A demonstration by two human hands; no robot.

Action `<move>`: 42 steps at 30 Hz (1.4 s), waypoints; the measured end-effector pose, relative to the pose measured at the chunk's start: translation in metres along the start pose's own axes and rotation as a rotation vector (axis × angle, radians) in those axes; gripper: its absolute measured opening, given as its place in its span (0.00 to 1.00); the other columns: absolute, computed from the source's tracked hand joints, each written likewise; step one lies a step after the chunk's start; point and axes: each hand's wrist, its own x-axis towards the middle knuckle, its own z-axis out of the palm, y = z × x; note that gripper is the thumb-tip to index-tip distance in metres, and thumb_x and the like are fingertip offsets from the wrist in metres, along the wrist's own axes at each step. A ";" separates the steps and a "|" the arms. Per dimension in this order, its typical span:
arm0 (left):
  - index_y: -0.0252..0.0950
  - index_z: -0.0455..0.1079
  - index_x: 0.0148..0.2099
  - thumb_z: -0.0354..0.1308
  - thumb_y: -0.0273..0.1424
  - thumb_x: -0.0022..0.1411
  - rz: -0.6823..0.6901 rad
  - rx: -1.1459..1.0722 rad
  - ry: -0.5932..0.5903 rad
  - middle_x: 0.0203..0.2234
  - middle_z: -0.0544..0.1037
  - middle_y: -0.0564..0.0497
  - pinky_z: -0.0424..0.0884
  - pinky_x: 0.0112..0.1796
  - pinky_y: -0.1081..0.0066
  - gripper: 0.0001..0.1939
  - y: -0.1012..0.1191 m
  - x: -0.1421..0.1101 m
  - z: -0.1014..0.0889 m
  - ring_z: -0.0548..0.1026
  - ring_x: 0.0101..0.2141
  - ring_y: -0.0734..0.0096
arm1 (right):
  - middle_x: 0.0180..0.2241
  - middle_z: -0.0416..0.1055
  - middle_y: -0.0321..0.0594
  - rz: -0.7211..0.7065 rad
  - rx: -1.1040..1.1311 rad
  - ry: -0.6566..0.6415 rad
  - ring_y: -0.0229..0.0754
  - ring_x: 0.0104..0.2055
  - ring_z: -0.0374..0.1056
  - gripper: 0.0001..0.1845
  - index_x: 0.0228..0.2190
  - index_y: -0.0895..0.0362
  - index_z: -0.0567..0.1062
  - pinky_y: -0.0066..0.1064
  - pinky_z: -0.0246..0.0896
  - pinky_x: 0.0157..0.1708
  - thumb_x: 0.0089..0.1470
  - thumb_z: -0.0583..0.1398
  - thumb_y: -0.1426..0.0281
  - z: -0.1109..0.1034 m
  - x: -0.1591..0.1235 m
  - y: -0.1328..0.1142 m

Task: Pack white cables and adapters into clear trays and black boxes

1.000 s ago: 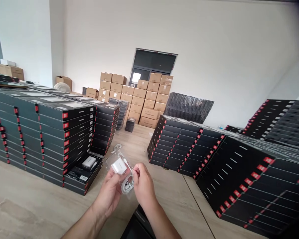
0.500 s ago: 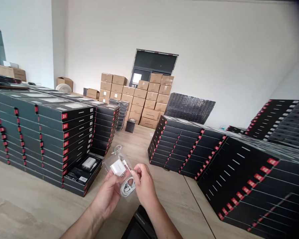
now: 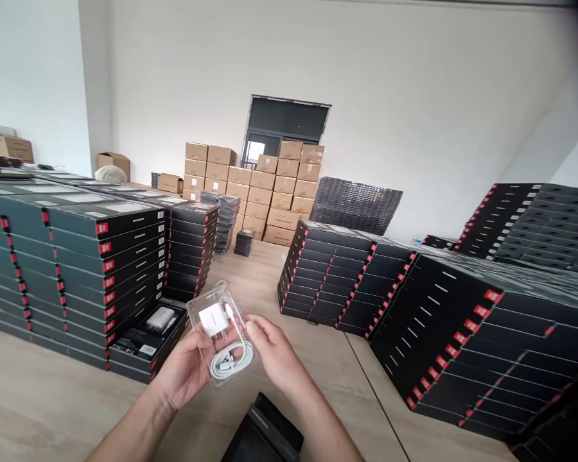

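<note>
left hand grips one clear plastic tray: one white charger, one cable. right hand pinches its right edge. desk runs between black box stacks.

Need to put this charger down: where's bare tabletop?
Bare tabletop lies front-left, before the left black boxes, and between your right hand and the right black boxes. Crowded: where they stand, and bottom centre, by a dark box.

Between your hands, the clear tray now faces you more squarely, its cable coil more fully exposed; your right hand, less tightly curled, meets its edge.
</note>
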 end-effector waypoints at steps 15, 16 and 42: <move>0.38 0.66 0.54 0.53 0.18 0.51 0.037 0.009 0.034 0.45 0.79 0.44 0.71 0.48 0.53 0.27 -0.002 0.003 0.000 0.75 0.50 0.54 | 0.39 0.76 0.40 0.222 0.283 -0.270 0.42 0.36 0.72 0.28 0.52 0.52 0.71 0.29 0.67 0.30 0.48 0.63 0.71 -0.017 -0.010 -0.010; 0.38 0.66 0.54 0.53 0.18 0.51 0.042 0.008 0.026 0.44 0.79 0.44 0.71 0.47 0.53 0.27 -0.001 0.004 -0.001 0.75 0.50 0.54 | 0.37 0.76 0.40 0.226 0.283 -0.276 0.42 0.36 0.71 0.26 0.51 0.53 0.72 0.28 0.67 0.29 0.48 0.62 0.71 -0.014 -0.010 -0.009; 0.41 0.70 0.58 0.57 0.34 0.53 -0.015 1.770 -0.008 0.50 0.73 0.30 0.63 0.45 0.40 0.28 -0.101 -0.035 -0.017 0.70 0.49 0.30 | 0.29 0.76 0.33 0.059 0.674 0.775 0.38 0.28 0.72 0.22 0.40 0.52 0.71 0.30 0.71 0.28 0.41 0.68 0.66 -0.100 0.009 0.012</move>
